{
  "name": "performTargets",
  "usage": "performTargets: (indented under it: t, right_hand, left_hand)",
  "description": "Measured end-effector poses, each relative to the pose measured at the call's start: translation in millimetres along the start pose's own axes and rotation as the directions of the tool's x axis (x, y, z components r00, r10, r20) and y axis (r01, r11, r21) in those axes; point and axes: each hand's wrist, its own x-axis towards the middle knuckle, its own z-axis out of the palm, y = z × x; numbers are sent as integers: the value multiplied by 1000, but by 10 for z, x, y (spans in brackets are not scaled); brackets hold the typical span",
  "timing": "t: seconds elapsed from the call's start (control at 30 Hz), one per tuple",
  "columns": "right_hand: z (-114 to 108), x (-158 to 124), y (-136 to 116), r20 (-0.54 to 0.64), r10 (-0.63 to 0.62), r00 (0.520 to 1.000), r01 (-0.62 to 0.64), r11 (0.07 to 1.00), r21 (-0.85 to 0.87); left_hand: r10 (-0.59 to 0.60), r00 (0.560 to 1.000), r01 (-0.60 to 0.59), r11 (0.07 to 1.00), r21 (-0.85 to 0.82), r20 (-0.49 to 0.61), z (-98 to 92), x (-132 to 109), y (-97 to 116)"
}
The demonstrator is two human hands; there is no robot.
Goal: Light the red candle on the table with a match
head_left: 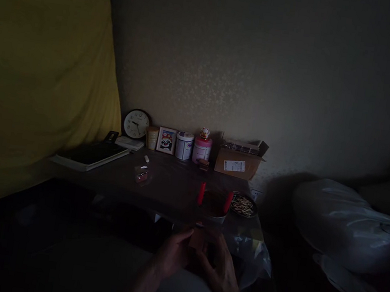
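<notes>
A small brown rectangular card-like piece [197,238] was pinched between left hand [173,255] and right hand [221,268], fingers curled closed, a fumble possibly being invited by dim light.

Looks like a dim room in a home. Seems domestic from the table [171,184] beyond the left hand [173,254] and the right hand [220,265], partly covered in clear plastic [262,258], and from, along its far side, a round clock [136,124] and a framed panda picture [166,140], both leftward of the left hand, plus a small figurine [205,134] on a pink tub [202,151], straight beyond both. Fits a household, too, by the yellow cloth [45,72] far left of the left hand and the bulging plastic bag [343,225] well right of the right hand.
</notes>
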Motion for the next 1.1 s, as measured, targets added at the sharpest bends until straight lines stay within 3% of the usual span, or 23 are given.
performTargets:
  t: [0.7, 1.1]
  right_hand:
    - [9, -21, 37, -27, -12, 1000, 11, 999, -39]
    - [-8, 17, -47, -13, 8, 1000, -9, 1000, -14]
  left_hand:
    - [-3, 1000, 3, 1000, -6, 5, -73, 8, -35]
    - [-46, 999, 44, 995, 86, 19, -76, 24, -40]
